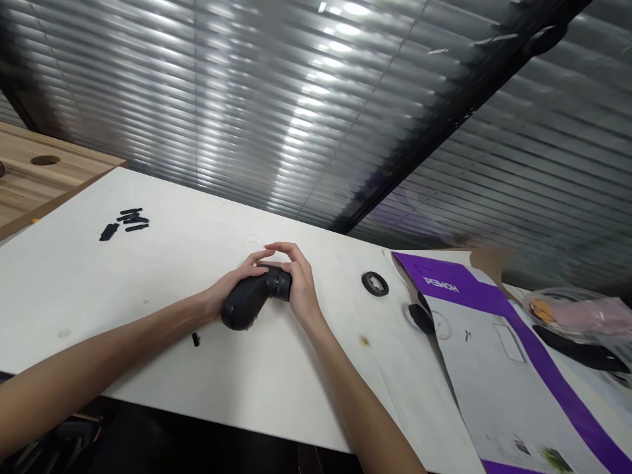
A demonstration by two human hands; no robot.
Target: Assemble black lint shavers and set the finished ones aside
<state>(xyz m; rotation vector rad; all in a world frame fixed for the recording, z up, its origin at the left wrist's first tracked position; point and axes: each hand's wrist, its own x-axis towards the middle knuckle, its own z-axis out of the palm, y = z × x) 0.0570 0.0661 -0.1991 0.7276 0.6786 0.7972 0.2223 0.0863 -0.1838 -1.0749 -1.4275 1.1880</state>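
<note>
Head view is showing your two bare hands working together over a white flat tabletop [222, 388], near its front edge. Your left hand [236, 282] is closing around a matte black rounded plastic device with a ribbed collar [248, 297], its thumb lying along the top. Your right hand [302, 289] is gripping the collar end, thumb side against it, while its forefinger is arching loosely above, so that hand is only partly closed. The device is sitting between your palms, its rounded end pointing toward you; you cannot tell from this angle whether it is touching the surface. A small black piece [196, 340] is lying just beside your left forearm, and several flat black strips [133, 218] are lying in a cluster farther left. To the right, a flat black ring [366, 285] is resting near a purple-and-white printed sheet [494, 368].
</note>
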